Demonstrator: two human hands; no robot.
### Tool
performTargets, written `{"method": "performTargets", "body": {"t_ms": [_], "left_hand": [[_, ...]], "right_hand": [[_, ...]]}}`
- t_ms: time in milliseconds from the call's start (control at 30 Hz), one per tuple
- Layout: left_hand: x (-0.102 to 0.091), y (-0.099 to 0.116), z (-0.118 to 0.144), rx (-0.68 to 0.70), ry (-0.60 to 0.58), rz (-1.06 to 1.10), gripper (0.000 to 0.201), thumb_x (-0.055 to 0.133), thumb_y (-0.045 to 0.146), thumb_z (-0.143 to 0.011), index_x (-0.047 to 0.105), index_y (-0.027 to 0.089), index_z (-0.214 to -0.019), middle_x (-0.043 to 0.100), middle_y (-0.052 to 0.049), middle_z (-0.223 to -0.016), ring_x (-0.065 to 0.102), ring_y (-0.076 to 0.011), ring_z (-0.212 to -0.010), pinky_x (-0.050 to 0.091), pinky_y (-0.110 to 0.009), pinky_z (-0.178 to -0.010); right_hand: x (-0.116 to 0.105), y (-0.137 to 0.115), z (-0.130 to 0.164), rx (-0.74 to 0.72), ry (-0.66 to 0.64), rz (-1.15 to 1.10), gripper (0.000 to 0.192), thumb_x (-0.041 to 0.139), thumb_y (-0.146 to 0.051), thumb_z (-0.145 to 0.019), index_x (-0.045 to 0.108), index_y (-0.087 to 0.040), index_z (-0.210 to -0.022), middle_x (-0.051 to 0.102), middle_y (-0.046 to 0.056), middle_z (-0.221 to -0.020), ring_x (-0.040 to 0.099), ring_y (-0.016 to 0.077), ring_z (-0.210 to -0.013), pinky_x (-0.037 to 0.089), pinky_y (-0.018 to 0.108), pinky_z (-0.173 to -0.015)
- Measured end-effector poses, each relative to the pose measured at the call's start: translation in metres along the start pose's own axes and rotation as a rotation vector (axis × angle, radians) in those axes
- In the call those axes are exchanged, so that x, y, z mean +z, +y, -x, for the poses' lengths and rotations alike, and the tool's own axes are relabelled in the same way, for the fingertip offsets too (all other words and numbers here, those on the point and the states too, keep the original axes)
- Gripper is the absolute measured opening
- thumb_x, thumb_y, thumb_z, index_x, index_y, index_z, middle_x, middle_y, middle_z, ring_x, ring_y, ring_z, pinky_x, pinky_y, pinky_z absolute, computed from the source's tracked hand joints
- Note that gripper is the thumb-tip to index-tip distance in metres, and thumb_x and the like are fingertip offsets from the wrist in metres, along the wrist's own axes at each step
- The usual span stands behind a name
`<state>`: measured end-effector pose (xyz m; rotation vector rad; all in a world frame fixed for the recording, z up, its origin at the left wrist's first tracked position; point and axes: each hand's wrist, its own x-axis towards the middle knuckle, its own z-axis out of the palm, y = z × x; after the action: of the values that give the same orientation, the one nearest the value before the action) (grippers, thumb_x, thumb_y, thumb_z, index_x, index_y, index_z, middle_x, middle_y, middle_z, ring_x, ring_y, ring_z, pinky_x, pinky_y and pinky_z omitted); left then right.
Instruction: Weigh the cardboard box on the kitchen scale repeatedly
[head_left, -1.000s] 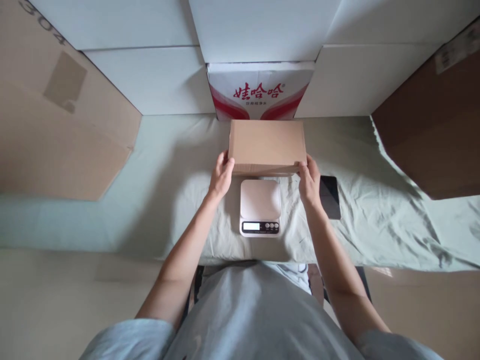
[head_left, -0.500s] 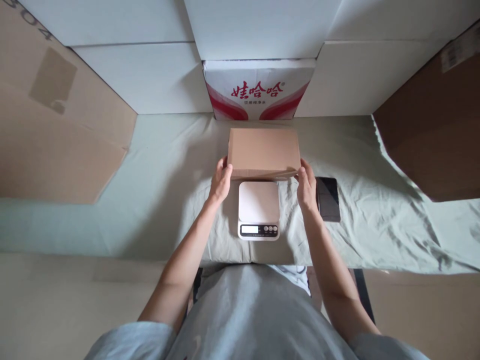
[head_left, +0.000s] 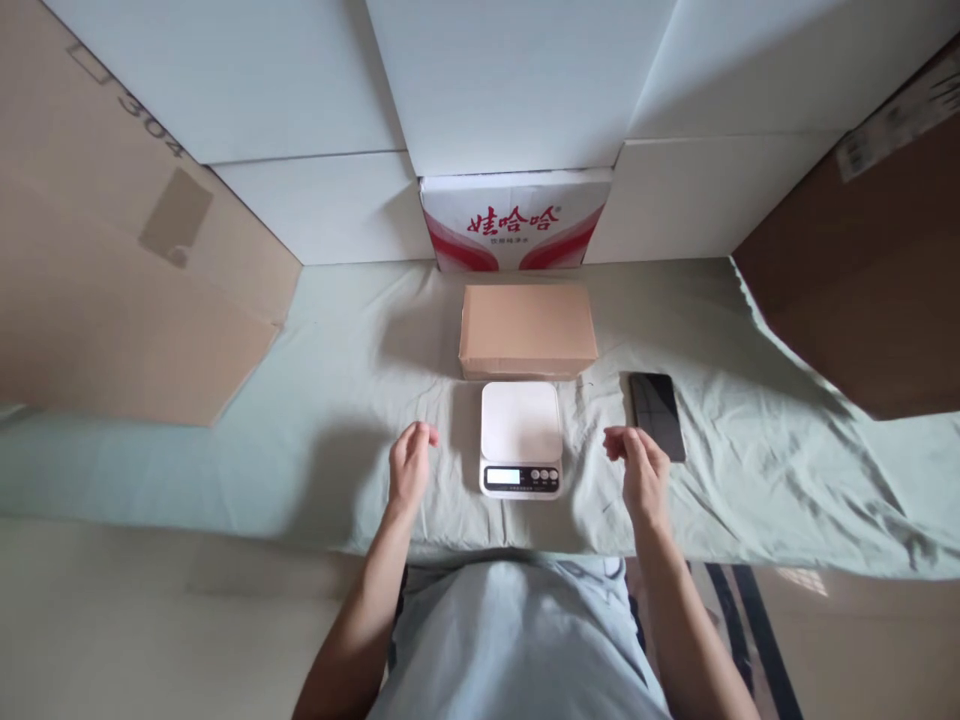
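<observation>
A small brown cardboard box (head_left: pixel 529 325) stands on the cloth just behind a white digital kitchen scale (head_left: pixel 521 425). The scale's pan is bare and its small display is lit. Left of the scale, my left hand (head_left: pixel 409 465) hovers with its fingers curled in and nothing in them. On the other side my right hand (head_left: pixel 642 468) is likewise closed and holds nothing visible, near the lower left edge of a dark smartphone (head_left: pixel 661 412). Neither hand touches the box or the scale.
A pale green cloth (head_left: pixel 360 380) covers the table. Large cardboard panels flank it, one at the left (head_left: pixel 165 290) and one at the right (head_left: pixel 877 260). At the back stand white panels (head_left: pixel 510 80) and a white carton with red print (head_left: pixel 514 225).
Both hands have let go of the cardboard box, drawn back towards my body and moved apart, their fingers curling. The box now stays behind the scale. The view has shifted slightly.
</observation>
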<state>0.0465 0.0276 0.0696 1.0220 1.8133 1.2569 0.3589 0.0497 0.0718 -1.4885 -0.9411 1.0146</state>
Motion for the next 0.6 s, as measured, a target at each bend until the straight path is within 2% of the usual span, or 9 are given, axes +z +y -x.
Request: {"method": "performTargets", "body": {"t_ms": [100,233,300,400,467,533,600], "left_hand": [[-0.008,-0.006,0.010,-0.013,-0.021,-0.001,0.037,0.048,0.042,-0.088,0.050,0.020,-0.059,0.055,0.001,-0.062,0.054,-0.0134,-0.065,0.045,-0.025,-0.070],[-0.010,-0.006,0.008,-0.022,-0.047,0.000,0.037,0.048,0.046,-0.089,0.056,0.018,-0.065,0.058,-0.001,-0.066,0.056,-0.0136,-0.069,0.047,-0.025,-0.074],[-0.007,-0.001,0.003,-0.028,-0.040,0.048,0.038,0.046,0.050,-0.089,0.062,0.017,-0.079,0.064,-0.004,-0.079,0.061,-0.0149,-0.076,0.051,-0.027,-0.076],[0.001,0.009,-0.006,-0.021,-0.020,0.170,0.042,0.050,0.055,-0.087,0.062,0.018,-0.104,0.063,-0.011,-0.116,0.066,-0.0190,-0.096,0.057,-0.029,-0.074],[0.005,0.014,-0.013,-0.009,-0.022,0.209,0.045,0.055,0.054,-0.085,0.061,0.020,-0.113,0.056,-0.014,-0.133,0.065,-0.0222,-0.109,0.058,-0.031,-0.076],[0.009,0.016,-0.019,0.004,-0.036,0.203,0.046,0.056,0.053,-0.085,0.061,0.021,-0.117,0.054,-0.014,-0.139,0.061,-0.0247,-0.119,0.058,-0.035,-0.086],[0.012,0.016,-0.025,0.019,-0.063,0.177,0.047,0.056,0.054,-0.085,0.062,0.022,-0.119,0.054,-0.014,-0.141,0.054,-0.0261,-0.129,0.052,-0.040,-0.099]], "right_hand": [[-0.002,-0.001,0.010,0.021,0.014,0.035,0.041,0.055,-0.051,-0.084,0.064,-0.017,-0.063,0.051,-0.002,-0.054,0.044,0.0092,-0.054,0.035,0.025,-0.053],[-0.002,-0.002,0.008,0.046,0.060,0.051,0.043,0.059,-0.053,-0.081,0.061,-0.017,-0.059,0.046,-0.004,-0.051,0.039,0.0073,-0.050,0.031,0.024,-0.050],[0.000,-0.001,0.003,0.048,0.083,0.026,0.037,0.060,-0.051,-0.080,0.066,-0.016,-0.068,0.044,-0.005,-0.051,0.038,0.0067,-0.050,0.030,0.023,-0.049],[0.003,-0.001,-0.006,-0.042,0.077,-0.024,0.028,0.060,-0.040,-0.082,0.067,-0.018,-0.097,0.046,-0.008,-0.051,0.041,0.0069,-0.048,0.032,0.022,-0.048],[0.005,-0.001,-0.011,-0.090,0.055,-0.051,0.035,0.062,-0.034,-0.081,0.061,-0.022,-0.113,0.058,-0.005,-0.063,0.052,0.0084,-0.054,0.039,0.022,-0.051],[0.006,-0.002,-0.015,-0.082,0.029,-0.059,0.045,0.065,-0.033,-0.078,0.058,-0.025,-0.122,0.069,0.002,-0.092,0.065,0.0119,-0.072,0.049,0.025,-0.060],[0.008,-0.002,-0.021,-0.062,0.007,-0.040,0.051,0.068,-0.036,-0.076,0.057,-0.027,-0.125,0.065,0.008,-0.120,0.070,0.0174,-0.093,0.055,0.033,-0.076]]}}
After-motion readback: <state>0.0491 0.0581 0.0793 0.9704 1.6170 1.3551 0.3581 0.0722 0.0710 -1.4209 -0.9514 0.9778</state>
